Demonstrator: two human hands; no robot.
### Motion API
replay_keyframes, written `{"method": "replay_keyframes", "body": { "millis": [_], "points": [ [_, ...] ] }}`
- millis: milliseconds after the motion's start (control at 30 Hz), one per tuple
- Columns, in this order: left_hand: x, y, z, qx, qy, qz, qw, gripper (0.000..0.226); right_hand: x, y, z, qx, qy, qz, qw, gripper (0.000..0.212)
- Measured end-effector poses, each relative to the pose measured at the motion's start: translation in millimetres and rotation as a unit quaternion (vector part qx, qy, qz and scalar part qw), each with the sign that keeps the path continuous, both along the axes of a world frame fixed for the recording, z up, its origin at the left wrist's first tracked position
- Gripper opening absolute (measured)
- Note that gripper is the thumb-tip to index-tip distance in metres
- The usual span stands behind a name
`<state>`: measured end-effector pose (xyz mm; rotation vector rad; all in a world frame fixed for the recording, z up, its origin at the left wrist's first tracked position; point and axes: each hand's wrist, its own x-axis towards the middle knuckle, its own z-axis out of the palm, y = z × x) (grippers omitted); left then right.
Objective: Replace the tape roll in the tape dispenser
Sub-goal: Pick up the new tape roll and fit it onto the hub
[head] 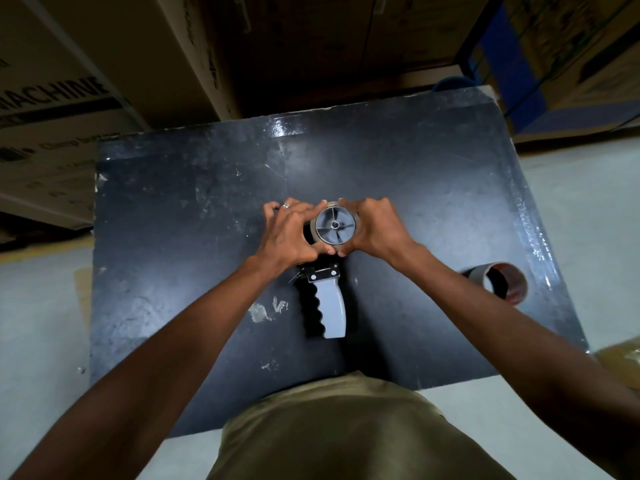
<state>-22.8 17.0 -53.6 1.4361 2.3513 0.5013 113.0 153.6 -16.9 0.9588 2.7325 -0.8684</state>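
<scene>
Both hands point(287, 233) point(375, 228) gripping dispenser point(329, 299) roll, handle pointing toward person

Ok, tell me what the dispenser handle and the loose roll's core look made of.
Dispenser handle: grey moulded plastic, smooth matte, with a black ridged strip along its side, possibly rubber. Loose roll: core looks like brown cardboard, dull inside; I can't be sure.

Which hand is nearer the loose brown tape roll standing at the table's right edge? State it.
Right. The right hand grips the dispenser's grey spoked hub, on the side facing the brown tape roll; the left hand grips its far side.
</scene>
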Motion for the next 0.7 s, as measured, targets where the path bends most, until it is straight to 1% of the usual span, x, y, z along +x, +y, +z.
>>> {"method": "replay_keyframes", "body": {
  "millis": [300,433,500,567,633,667,700],
  "points": [
    [5.9,1.3,5.0,-0.035,0.060,-0.035,0.997,0.096,3.7,-3.6,0.2,0.002,-0.005,-0.008,1.000,0.091],
    [9.1,3.7,18.3,-0.058,0.070,-0.043,0.995,0.096,6.4,-6.0,10.4,0.009,-0.012,0.004,1.000,0.077],
    [7.5,4.6,22.6,-0.079,0.059,-0.044,0.994,0.095,7.7,-6.6,12.0,-0.001,0.002,0.015,1.000,0.069],
    [9.8,-0.9,22.6,-0.088,0.046,-0.036,0.994,0.094,11.8,-11.7,13.0,-0.003,0.006,0.019,1.000,0.065],
    [13.0,-8.2,19.9,-0.069,0.030,-0.012,0.997,0.097,12.1,-14.4,11.9,-0.003,-0.001,0.016,1.000,0.066],
    [15.9,-12.6,19.4,-0.049,0.023,0.000,0.999,0.100,12.3,-14.7,10.9,-0.003,-0.005,0.014,1.000,0.070],
    [19.6,-17.1,19.4,-0.031,0.022,0.009,0.999,0.102,13.0,-14.7,10.1,-0.006,-0.008,0.011,1.000,0.078]
  ]
}}
